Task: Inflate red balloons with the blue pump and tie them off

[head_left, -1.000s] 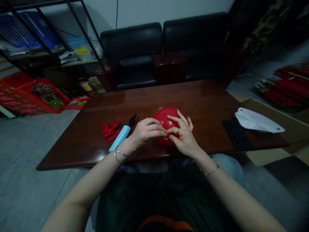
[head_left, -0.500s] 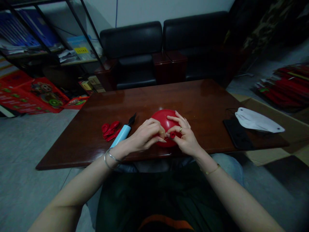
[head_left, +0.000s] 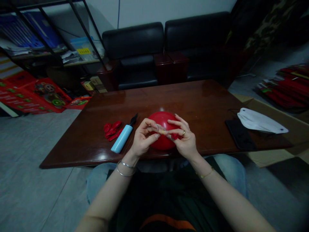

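An inflated red balloon [head_left: 161, 116] rests near the front edge of the brown wooden table [head_left: 205, 103]. My right hand [head_left: 187, 140] is closed on its gathered neck, with the other fingers lying along the balloon's side. My left hand [head_left: 142, 138] pinches at the tip of my right index finger, in front of the balloon. What sits between those fingertips is too small to make out, apart from a pale yellowish spot. Left of my hands lies a light blue hand pump [head_left: 122, 138] with a black nozzle. Several limp red balloons [head_left: 112, 130] lie beside the pump.
A black phone-like slab [head_left: 238, 135] and a white face mask [head_left: 262, 121] lie at the table's right end. Beyond the table stand black sofas [head_left: 135, 45]. An open cardboard box [head_left: 270, 154] is on the right, a shelf with blue folders [head_left: 36, 29] on the left.
My left hand has turned, its forearm swinging inward and uncovering the pump's lower end. Its fingertips now meet my right index finger. The right hand keeps its hold on the balloon.
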Demonstrator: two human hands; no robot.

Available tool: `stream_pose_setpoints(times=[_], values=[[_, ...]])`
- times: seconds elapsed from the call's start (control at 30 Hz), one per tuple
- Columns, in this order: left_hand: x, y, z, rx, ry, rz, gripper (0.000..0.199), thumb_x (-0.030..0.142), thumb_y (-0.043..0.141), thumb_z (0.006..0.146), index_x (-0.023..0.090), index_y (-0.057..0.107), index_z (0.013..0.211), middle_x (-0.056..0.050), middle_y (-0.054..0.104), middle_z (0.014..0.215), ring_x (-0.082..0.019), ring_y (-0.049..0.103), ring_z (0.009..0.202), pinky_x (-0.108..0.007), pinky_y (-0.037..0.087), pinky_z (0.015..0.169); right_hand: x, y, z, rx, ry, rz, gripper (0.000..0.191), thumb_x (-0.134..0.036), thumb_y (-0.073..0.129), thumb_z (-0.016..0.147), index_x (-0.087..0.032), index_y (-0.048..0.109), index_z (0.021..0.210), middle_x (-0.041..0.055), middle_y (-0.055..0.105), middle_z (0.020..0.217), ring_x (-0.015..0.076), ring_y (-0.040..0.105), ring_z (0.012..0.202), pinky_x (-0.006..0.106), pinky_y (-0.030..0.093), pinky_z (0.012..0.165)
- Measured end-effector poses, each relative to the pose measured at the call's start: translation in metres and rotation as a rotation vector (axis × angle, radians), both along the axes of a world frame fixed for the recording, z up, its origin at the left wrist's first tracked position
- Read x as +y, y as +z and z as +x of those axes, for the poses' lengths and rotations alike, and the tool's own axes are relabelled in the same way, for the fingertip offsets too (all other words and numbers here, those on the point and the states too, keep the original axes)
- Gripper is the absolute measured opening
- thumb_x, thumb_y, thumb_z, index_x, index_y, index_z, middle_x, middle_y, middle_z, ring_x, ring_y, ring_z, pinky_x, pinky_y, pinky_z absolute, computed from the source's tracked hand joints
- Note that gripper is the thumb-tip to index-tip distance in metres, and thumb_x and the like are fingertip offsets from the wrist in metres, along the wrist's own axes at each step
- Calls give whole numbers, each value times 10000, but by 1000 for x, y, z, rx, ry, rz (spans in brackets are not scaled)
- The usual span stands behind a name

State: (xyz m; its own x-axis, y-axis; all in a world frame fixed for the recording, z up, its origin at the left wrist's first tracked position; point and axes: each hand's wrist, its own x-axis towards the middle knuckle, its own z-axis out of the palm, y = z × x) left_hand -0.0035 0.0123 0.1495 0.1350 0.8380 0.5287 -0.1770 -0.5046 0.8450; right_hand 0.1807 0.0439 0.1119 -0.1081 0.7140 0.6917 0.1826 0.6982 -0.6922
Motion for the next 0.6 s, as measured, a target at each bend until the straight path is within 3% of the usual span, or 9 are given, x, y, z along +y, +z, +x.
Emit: stream_pose_setpoints(times=[0.13,0.2,0.27,0.43,0.6], values=[[4,-24,27,-112,513,151,120,187,748,854,189,642,911,-17,724,926,-156,752,925,-304,600,893,-8,-1,-9,-48,-110,77,119,-263,760,840,-353,782,914,9,732,1211,275,494,1371,616,370,1133],[7,-28,34,-95,671,225,123,173,770,831,192,686,920,-32,729,975,-170,730,1015,-328,597,934,-11,-1,-12,-73,-143,105,126,-253,748,849,-354,778,919,5,730,1220,279,495,1370,627,359,1131],[8,-29,37,-66,708,236,140,171,780,822,198,712,941,-43,735,1008,-186,708,1088,-345,598,952,-13,-1,-13,-87,-168,122,126,-246,739,856,-348,773,922,3,732,1219,281,501,1363,637,349,1128],[4,-30,33,-93,616,142,189,214,765,845,200,712,1026,-82,739,1147,-234,690,1177,-368,608,959,-13,-1,-15,-115,-194,132,144,-239,726,861,-352,771,938,-4,739,1207,280,513,1352,634,341,1126],[3,-37,29,-92,584,91,185,256,747,873,209,690,1042,-92,778,1077,-275,643,1256,-535,440,1159,-13,-2,-15,-120,-207,138,137,-245,727,861,-352,771,934,-7,745,1189,276,518,1346,621,340,1129]])
